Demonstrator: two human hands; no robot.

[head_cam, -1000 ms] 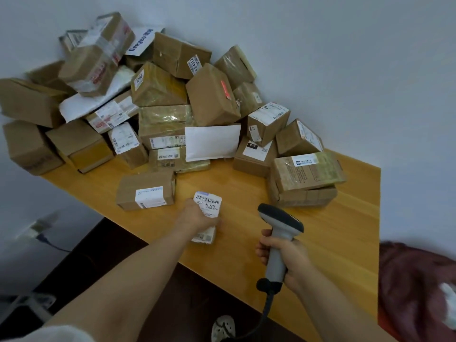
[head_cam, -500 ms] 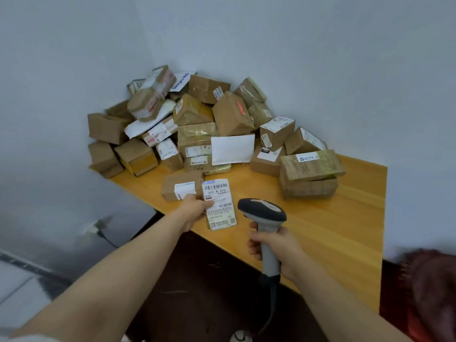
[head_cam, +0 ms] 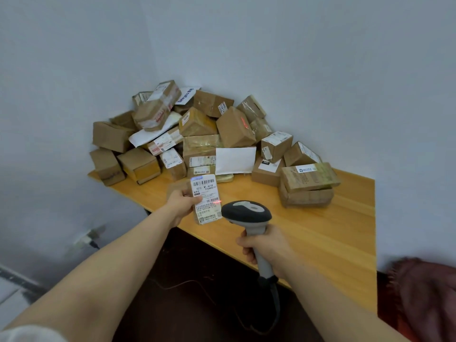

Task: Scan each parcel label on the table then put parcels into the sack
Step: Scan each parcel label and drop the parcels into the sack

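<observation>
My left hand [head_cam: 182, 203] grips a small parcel [head_cam: 206, 199] by its left edge, held above the table's near edge with its white label facing me. A red scan line shows on the label's lower barcode. In my right hand [head_cam: 265, 248] is the handle of a grey and black barcode scanner [head_cam: 246, 213], its head just right of and below the parcel. A heap of brown cardboard parcels [head_cam: 197, 134] fills the far corner of the wooden table [head_cam: 320, 233]. The dark red sack [head_cam: 427, 294] lies at the lower right, past the table's end.
Two stacked boxes [head_cam: 308, 186] stand on the table at the right of the heap. A white padded envelope [head_cam: 235, 160] leans against the pile. The scanner's cable [head_cam: 269, 314] hangs toward the dark floor. A wall socket with a plug [head_cam: 87, 240] is at the left.
My left hand lifted the small parcel off the table and turned its label up toward me. The scanner rose closer to it, and a red line now shows on the label.
</observation>
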